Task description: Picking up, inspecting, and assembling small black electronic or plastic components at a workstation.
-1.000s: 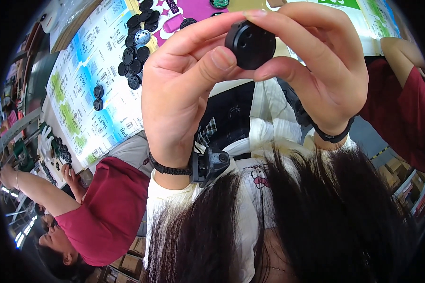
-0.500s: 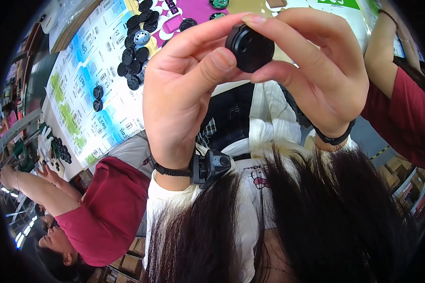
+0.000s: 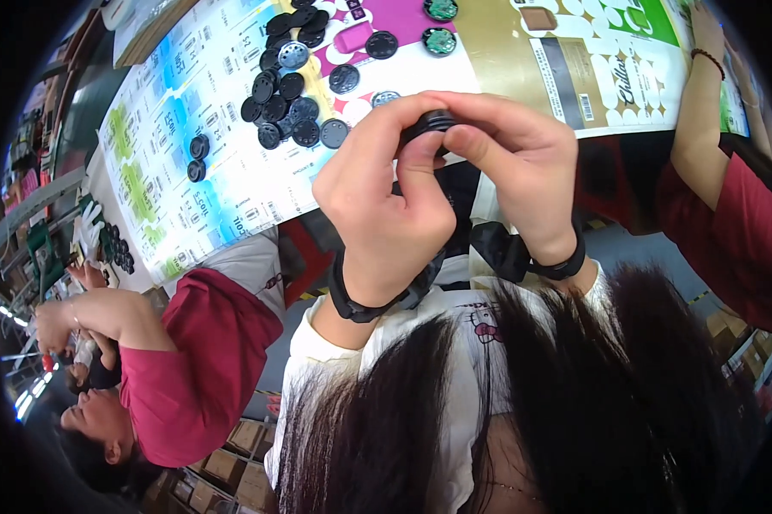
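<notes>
A small round black plastic part (image 3: 431,122) with a ridged rim is pinched between both hands, edge toward me. My left hand (image 3: 384,176) is closed on its left side, thumb and index finger against the rim. From the right, my right hand (image 3: 519,154) grips the same part with thumb and fingertips. Much of its surface is hidden by the fingers. Just beyond my left hand lie a pile of black round parts (image 3: 275,108) and a grey disc (image 3: 386,99). Black bands with small devices sit on both wrists.
A table covered with printed sheets (image 3: 223,171) spreads ahead. Two black parts (image 3: 197,158) stand apart at left; two discs with green faces (image 3: 439,41) lie at the far side. Co-workers in red shirts sit at left (image 3: 206,368) and right (image 3: 720,240).
Both hands have come down toward me and turned. The black part was face-on between the fingertips; now it is edge-on and more covered. More of the table shows.
</notes>
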Motion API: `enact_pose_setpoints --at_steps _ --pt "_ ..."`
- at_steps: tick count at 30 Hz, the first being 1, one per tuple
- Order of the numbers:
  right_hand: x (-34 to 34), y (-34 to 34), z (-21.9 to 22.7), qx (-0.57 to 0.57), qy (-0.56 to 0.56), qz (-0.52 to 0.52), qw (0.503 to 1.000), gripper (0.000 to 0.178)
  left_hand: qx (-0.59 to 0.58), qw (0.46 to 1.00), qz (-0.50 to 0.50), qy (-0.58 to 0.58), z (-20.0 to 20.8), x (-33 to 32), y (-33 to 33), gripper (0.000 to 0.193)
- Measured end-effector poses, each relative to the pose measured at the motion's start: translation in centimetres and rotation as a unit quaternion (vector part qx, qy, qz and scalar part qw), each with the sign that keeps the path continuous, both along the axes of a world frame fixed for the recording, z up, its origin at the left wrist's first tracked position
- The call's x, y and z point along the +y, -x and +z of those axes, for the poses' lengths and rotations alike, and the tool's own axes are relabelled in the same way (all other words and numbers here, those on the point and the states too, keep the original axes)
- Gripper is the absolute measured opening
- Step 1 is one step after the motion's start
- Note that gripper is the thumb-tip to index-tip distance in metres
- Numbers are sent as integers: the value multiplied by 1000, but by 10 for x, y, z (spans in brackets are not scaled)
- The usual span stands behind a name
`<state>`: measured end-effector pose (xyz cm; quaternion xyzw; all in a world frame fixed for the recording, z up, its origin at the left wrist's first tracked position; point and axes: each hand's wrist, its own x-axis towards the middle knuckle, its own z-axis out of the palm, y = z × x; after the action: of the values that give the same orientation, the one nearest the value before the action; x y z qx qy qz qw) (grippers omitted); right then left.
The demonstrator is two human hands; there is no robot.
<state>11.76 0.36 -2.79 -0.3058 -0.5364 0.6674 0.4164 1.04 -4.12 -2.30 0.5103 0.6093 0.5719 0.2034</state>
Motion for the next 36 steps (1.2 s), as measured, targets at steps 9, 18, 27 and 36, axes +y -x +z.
enact_pose_setpoints --at_steps 9,18,27,36 --pt "1 35 -5 7 52 92 994 28 -91 994 54 6 0 -11 26 15" --pt "-3 44 14 89 -106 62 988 24 -71 995 14 -75 23 -16 26 15" --pt "14 46 -2 -60 -56 94 992 23 -214 976 25 41 0 -10 58 17" --pt "62 78 -43 -375 -482 103 785 30 157 871 377 273 -74 -95 264 35"
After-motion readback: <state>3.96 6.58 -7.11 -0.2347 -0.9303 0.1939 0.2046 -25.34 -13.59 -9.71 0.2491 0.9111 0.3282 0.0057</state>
